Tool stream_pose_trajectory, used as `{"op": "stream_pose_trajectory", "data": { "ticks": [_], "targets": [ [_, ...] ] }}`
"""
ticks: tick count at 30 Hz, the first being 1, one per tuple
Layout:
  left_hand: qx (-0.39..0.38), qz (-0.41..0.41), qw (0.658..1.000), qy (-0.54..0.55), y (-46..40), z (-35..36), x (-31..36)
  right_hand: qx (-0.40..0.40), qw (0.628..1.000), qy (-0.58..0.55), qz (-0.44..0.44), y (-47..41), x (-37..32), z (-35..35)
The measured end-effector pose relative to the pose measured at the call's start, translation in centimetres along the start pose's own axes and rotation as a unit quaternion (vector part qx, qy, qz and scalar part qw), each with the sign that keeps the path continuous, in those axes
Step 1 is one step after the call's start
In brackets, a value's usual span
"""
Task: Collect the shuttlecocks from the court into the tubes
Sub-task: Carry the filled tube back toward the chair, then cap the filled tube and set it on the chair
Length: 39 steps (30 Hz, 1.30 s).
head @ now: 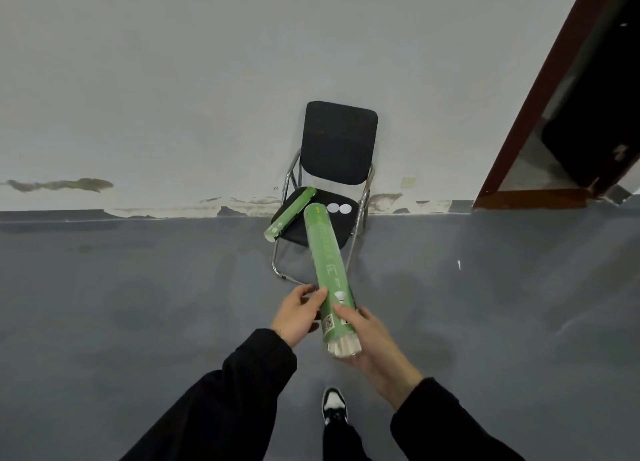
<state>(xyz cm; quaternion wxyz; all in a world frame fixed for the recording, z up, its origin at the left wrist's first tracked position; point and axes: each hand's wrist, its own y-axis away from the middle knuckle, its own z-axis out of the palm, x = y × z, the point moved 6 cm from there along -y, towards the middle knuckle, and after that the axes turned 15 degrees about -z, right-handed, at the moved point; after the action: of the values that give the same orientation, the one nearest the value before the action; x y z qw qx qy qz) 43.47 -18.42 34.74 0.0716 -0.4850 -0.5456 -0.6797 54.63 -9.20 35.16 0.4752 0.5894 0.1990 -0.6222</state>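
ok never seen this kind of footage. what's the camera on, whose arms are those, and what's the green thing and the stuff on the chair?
No robot here: it is a person, filmed by one wide-angle camera worn on their head, looking forward and down. That is why the wall bends and you see their own arms in black sleeves and a shoe at the bottom.

Both hands hold a green tube. The left hand grips its side; the right hand cups the near end, where white shuttlecock feathers show in the open mouth.

Ahead, against the wall, stands a black folding chair. On its seat lie a second green tube, sticking out over the front edge, and two white discs, probably tube caps. The floor is grey.
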Motion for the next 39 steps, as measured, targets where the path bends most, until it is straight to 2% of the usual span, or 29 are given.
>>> {"op": "stream_pose_trajectory", "data": {
  "ticks": [7,17,24,28,33,39],
  "targets": [
    [-0.005,-0.036,0.999,0.007,-18.1,-3.0,11.0,0.023,0.999,-0.036,-0.002,-21.8,-1.5,2.1],
    [-0.032,-0.068,0.997,-0.021,-35.6,-6.0,23.8,0.039,0.999,-0.032,0.004,-41.4,-5.1,4.9],
    [-0.064,-0.06,0.996,0.002,-49.5,-5.9,26.2,0.056,0.998,0.032,0.005,-53.1,-3.9,4.0],
    [-0.043,-0.039,0.998,0.007,-55.3,-6.4,27.8,0.119,0.991,0.022,0.056,-59.3,-2.2,2.0],
    [-0.026,-0.031,0.999,0.029,-62.4,-6.7,29.3,0.185,0.979,0.049,0.067,-69.0,2.3,-2.3],
    [0.016,-0.041,0.998,0.039,-69.7,-6.1,29.2,0.131,0.974,0.176,0.052,-80.5,7.6,-5.4]
  ]
}}
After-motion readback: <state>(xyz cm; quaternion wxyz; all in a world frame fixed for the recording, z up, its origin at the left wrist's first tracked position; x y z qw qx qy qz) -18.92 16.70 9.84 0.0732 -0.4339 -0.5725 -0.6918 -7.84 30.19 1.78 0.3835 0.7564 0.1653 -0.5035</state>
